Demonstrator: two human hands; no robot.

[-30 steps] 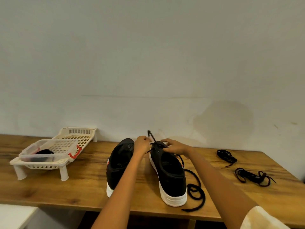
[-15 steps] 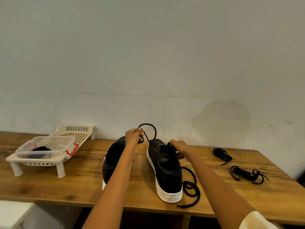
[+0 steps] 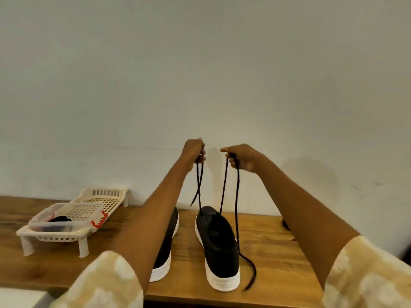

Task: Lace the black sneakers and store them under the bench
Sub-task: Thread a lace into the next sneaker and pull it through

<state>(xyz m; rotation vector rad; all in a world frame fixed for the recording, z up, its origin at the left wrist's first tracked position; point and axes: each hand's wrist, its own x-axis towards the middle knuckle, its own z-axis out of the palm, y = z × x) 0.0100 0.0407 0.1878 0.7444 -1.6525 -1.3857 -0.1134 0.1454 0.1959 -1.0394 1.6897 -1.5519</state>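
Two black sneakers with white soles stand on the wooden bench [image 3: 266, 252], toes toward the wall. The right sneaker [image 3: 219, 245] has a black lace [image 3: 237, 207] threaded through its front eyelets. My left hand [image 3: 194, 153] pinches one end of that lace, raised well above the shoe. My right hand [image 3: 241, 157] pinches the other part at the same height; its long free end hangs down past the shoe's heel. The left sneaker [image 3: 169, 236] is mostly hidden behind my left forearm.
A white slotted plastic rack [image 3: 73, 221] stands on the bench at the left, with a clear lidded box [image 3: 64, 218] holding something black on it. A dark lace bit [image 3: 285, 224] peeks out behind my right forearm. The wall is close behind.
Both hands rose from the right sneaker's toe, drawing the lace up taut through the eyelets. The coil of lace beside the shoe has been pulled up off the bench.
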